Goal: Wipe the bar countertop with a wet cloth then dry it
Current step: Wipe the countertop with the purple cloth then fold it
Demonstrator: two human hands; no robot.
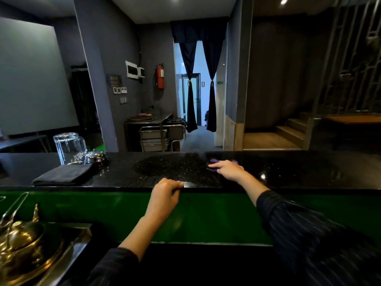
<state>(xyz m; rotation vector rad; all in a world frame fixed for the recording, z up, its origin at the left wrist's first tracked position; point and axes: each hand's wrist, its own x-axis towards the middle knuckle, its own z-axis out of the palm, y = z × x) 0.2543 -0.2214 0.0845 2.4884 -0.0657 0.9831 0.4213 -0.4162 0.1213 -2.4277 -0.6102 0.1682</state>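
Note:
The black speckled bar countertop (169,170) runs across the middle of the view. My right hand (227,169) presses a purple cloth (214,161) flat on the counter near its far edge, right of centre; most of the cloth is hidden under the hand. My left hand (166,191) rests on the counter's near edge with fingers curled over it, holding nothing. A folded dark cloth (64,174) lies on the counter to the left.
Two upturned clear glasses (69,147) and a metal call bell (95,156) stand at the counter's left. A green panel (123,215) drops below the counter. Brass lidded ware (24,246) sits on a lower shelf at the bottom left.

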